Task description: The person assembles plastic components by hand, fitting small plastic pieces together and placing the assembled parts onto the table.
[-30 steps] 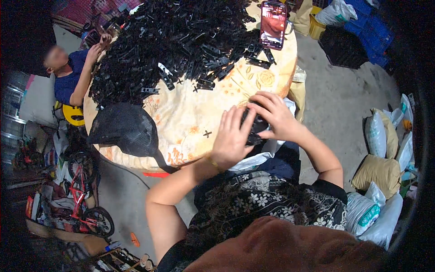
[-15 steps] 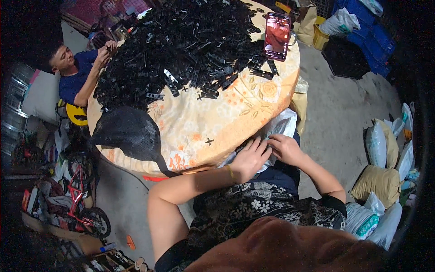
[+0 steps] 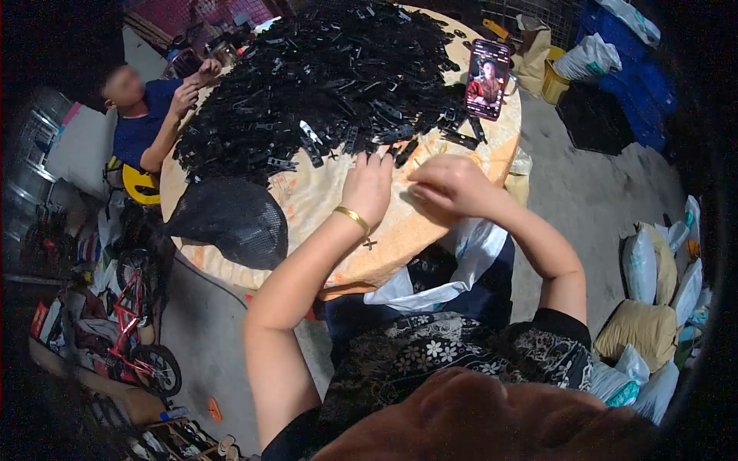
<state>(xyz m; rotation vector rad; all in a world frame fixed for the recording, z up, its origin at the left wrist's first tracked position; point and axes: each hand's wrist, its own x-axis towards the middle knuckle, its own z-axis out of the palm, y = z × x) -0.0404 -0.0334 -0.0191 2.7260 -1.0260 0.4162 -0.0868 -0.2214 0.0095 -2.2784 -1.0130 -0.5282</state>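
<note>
A heap of black plastic clips (image 3: 307,84) covers the far part of a round table. At the heap's near edge is my left hand (image 3: 367,188), a gold bracelet on its wrist. Its fingers bend down among the nearest clips, and what their tips hold is hidden. Just to the right, my right hand (image 3: 453,184) is over the bare cloth, thumb and fingers drawn together; I cannot make out anything between them. Below the table edge, a white sack (image 3: 419,298) lies open on my lap with dark pieces inside.
The patterned tablecloth (image 3: 319,196) carries a black mesh bag (image 3: 231,223), a small black cross-shaped piece (image 3: 369,244) and an upright phone (image 3: 486,79). Across the table at left, another person (image 3: 146,115) works with both hands. Filled sacks (image 3: 638,330) stand on the floor at right.
Both my hands have come up from the white sack to the tabletop, the left to the heap's edge. The sack's mouth now shows. The other person's hands have moved apart.
</note>
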